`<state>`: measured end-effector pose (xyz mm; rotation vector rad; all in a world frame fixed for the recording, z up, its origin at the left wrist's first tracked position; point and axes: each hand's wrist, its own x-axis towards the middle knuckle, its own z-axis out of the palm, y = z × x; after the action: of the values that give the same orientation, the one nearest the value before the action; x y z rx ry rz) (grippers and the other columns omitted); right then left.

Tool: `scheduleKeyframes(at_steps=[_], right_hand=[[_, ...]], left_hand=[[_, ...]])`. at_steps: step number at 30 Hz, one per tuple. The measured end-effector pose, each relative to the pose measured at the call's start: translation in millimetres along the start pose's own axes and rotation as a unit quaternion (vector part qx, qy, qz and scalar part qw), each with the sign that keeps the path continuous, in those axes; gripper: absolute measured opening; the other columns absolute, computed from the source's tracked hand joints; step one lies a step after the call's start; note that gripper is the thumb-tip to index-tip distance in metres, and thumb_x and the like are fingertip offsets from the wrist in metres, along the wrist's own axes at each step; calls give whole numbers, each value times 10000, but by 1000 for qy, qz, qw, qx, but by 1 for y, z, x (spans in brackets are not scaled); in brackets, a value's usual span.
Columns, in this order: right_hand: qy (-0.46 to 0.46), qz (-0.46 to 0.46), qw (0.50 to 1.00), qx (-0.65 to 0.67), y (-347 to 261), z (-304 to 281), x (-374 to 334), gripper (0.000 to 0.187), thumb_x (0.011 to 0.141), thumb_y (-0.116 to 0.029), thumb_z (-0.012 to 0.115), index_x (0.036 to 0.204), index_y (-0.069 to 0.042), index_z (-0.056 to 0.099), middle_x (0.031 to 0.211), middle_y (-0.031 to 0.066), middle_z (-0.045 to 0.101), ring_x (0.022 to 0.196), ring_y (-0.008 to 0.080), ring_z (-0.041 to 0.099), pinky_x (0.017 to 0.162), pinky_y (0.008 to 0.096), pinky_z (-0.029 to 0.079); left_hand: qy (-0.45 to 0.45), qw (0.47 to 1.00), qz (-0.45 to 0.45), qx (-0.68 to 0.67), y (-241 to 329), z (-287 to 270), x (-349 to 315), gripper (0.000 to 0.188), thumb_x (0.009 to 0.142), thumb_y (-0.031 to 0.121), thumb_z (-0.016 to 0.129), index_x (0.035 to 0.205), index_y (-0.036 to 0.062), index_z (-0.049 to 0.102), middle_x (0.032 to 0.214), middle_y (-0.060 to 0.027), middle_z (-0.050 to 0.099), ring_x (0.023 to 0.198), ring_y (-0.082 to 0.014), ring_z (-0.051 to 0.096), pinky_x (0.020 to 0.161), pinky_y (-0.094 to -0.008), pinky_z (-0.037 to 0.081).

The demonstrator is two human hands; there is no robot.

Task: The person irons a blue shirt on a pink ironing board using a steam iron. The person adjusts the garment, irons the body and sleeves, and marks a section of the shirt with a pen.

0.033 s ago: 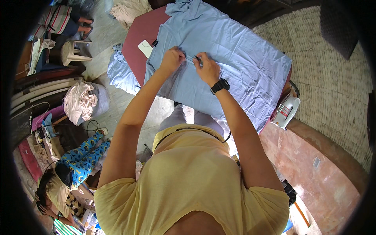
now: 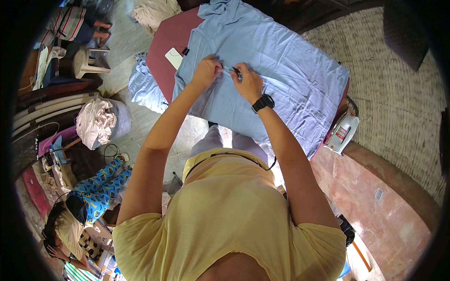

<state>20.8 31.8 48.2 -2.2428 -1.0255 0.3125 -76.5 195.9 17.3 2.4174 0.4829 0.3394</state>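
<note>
head view: both hands, l [image 2: 206,70] & r [image 2: 247,83], grip pinching blue shirt [image 2: 290,75] mid-board, iron [image 2: 342,133] at r edge.

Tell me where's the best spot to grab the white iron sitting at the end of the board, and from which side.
Probably the arched handle on top of the white iron. It sits at the board's right end, beside the blue shirt, so the right hand would likely come from above, on the person's own side. Avoid the underside. Both hands are pinching the shirt now.

Home ironing corner: padded maroon board [image 2: 166,42], electric iron [image 2: 343,132], laundry bundle [image 2: 96,121] on tiled floor [image 2: 126,77].
</note>
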Motion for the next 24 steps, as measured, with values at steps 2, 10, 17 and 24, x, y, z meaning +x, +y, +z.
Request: scheduleKeyframes(at_steps=[2,10,17,24], right_hand=[[-14,27,1000,6,-2,-1,-1,242,915,-337,590,1036,-129,564,778,122,695,759,365,668,640,496,480],[-11,62,998,32,-5,1,-8,289,903,-364,606,1061,-123,581,789,126,698,765,362,672,664,487,493],[-36,94,993,66,-10,8,-27,362,885,-391,625,1122,-117,624,872,145,703,851,359,669,744,461,506],[29,80,990,114,-25,-11,-7,288,916,-340,587,1075,-100,603,958,138,696,928,361,645,773,467,491]], left_hand=[[37,993,91,67,8,-3,1,107,728,16,696,827,47,677,954,-75,611,902,-274,554,780,-361,472],[-1,977,187,106,29,-22,7,146,743,12,654,886,41,654,1009,-89,603,1050,-285,504,891,-404,420],[-78,989,118,46,7,-22,5,48,838,50,614,862,11,605,831,-127,646,860,-324,607,763,-411,465],[-32,987,18,-158,5,-5,-1,40,892,1,561,878,-34,575,754,-135,662,680,-261,676,637,-331,533]])
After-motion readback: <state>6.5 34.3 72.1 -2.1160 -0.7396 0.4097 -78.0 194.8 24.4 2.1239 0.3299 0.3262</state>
